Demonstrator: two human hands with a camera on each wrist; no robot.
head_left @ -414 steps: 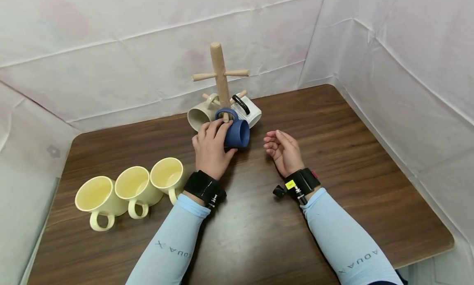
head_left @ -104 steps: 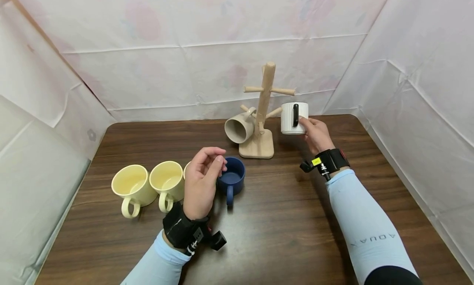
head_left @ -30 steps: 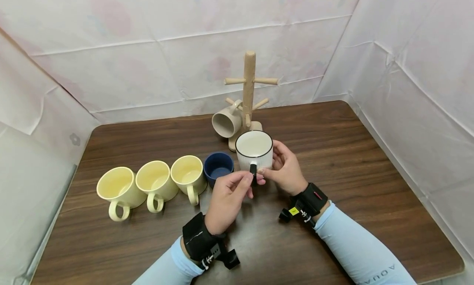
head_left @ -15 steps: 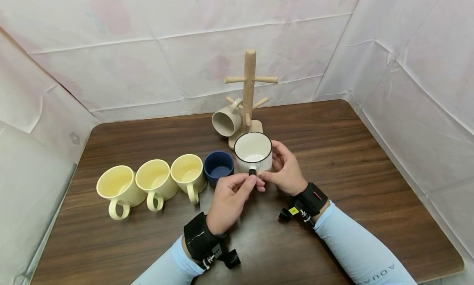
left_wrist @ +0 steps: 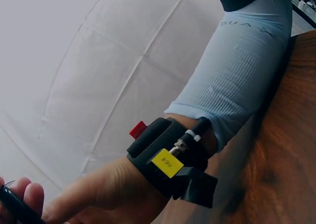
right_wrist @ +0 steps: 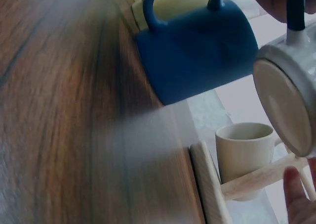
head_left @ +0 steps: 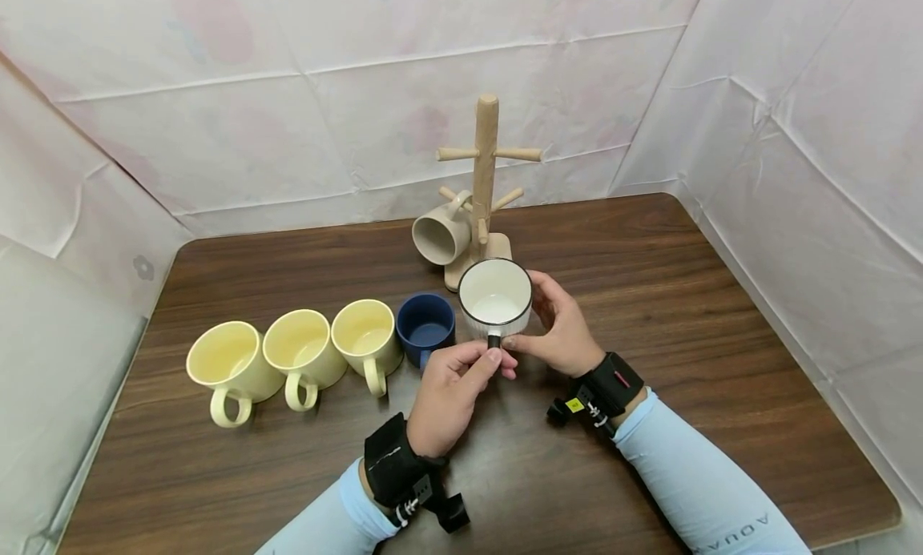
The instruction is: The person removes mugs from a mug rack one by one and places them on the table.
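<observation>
Both hands hold a white ribbed mug [head_left: 496, 295] with a black rim and black handle, in front of the wooden mug tree [head_left: 486, 178]. My left hand [head_left: 449, 391] pinches the handle, which points toward me. My right hand [head_left: 558, 331] grips the mug's body from the right side. In the right wrist view the white mug's base [right_wrist: 281, 105] shows above the tabletop, near the blue mug [right_wrist: 197, 46]. The right fingertips [right_wrist: 295, 194] show at lower right there. The left wrist view catches the black handle [left_wrist: 19, 204] between fingers at its lower left corner.
Left of the white mug, the blue mug and three yellow mugs [head_left: 368, 331] stand upright in a row on the brown table [head_left: 685, 315]. A beige mug [head_left: 441, 233] hangs on a lower left peg of the tree. White sheeting surrounds the table's back and sides.
The blue mug went from the tree to the table, beside the yellow ones. The white mug left the tree in my right hand, then my left hand took its handle. It dipped slightly.
</observation>
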